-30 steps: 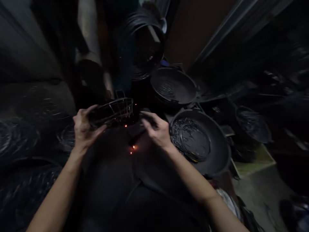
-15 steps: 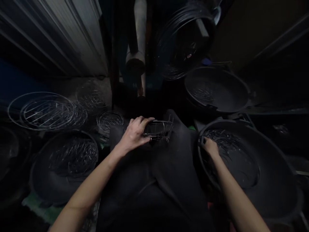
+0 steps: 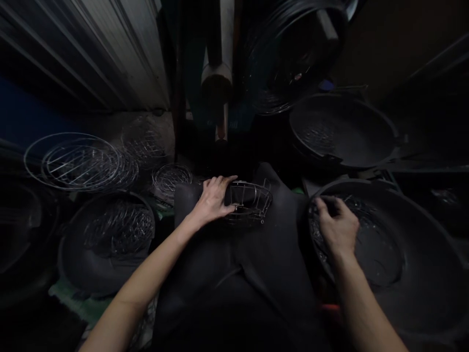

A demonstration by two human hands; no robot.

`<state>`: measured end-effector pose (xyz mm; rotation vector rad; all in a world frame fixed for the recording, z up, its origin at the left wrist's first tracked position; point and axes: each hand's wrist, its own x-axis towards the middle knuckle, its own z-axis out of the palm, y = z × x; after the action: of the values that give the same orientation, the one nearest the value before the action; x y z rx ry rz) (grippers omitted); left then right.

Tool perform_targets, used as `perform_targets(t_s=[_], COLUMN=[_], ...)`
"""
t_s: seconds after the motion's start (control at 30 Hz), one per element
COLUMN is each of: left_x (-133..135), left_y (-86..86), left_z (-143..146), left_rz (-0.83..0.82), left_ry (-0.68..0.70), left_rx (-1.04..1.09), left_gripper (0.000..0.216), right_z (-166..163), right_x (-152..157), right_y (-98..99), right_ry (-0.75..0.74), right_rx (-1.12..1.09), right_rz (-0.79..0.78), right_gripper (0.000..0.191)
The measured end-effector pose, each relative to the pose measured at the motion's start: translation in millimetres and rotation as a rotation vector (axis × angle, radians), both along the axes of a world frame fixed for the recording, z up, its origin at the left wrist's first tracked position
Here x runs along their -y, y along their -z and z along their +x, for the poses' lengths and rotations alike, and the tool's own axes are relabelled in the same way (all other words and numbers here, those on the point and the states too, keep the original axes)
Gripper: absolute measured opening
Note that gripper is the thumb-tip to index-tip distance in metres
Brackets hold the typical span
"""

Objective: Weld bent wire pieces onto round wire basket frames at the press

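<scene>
My left hand grips the rim of a small round wire basket that rests on the dark cloth over my lap. My right hand reaches into a large black basin on my right, fingers curled down among the thin metal wire pieces lying in it. What those fingers hold is hidden in the dark.
A second black basin stands behind the first. To my left are a black basin of wire parts, a big wire rack and smaller wire baskets. A machine post and a wire coil drum rise ahead.
The view swung left and then steadied. My right hand left the basket and went into the right basin, then deeper among the wires. My left hand kept hold and tilted the basket.
</scene>
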<state>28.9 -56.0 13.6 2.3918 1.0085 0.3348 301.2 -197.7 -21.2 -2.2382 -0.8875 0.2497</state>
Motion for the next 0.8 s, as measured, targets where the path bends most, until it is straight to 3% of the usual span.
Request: perform_targets(t_s=[0.1,0.2,0.4,0.53,0.67,0.73,0.8], left_x=[0,1,2,1,-1,-4,-6], left_y=[1.1,4.2,11.9,11.5,10.9,14.8,22.5], left_z=[0,-2,-6,-6,-10,-19,-33], left_rz=[-0.017,-0.019,-0.011,-0.023,0.027,0.062,0.067], left_ry=[0.006,0.027,0.040,0.049,0.033,0.046,0.041], left_rx=[0.014,0.026,0.013,-0.012,-0.027,0.026,0.109], left_gripper=[0.061,0.058,0.057,0.059,0.065,0.079,0.093], right_z=[-66,-108,-123,-132,-106,-65,-13], right_x=[-12,-25,-34,-34,-25,-15,-4], right_y=[-30.0,-34.2,-16.7,-19.9,-26.2,-23.1,-12.5], right_ry=[-0.283,-0.385,-0.361,-0.350,-0.392,-0.234,0.034], right_rx=[-0.251,-0.318,-0.484,-0.484,-0.340,-0.176,0.001], right_rz=[0.115,0.084,0.129,0.130,0.121,0.084,-0.097], right_gripper=[0.032,0.032,0.034,0.034,0.030,0.033,0.035])
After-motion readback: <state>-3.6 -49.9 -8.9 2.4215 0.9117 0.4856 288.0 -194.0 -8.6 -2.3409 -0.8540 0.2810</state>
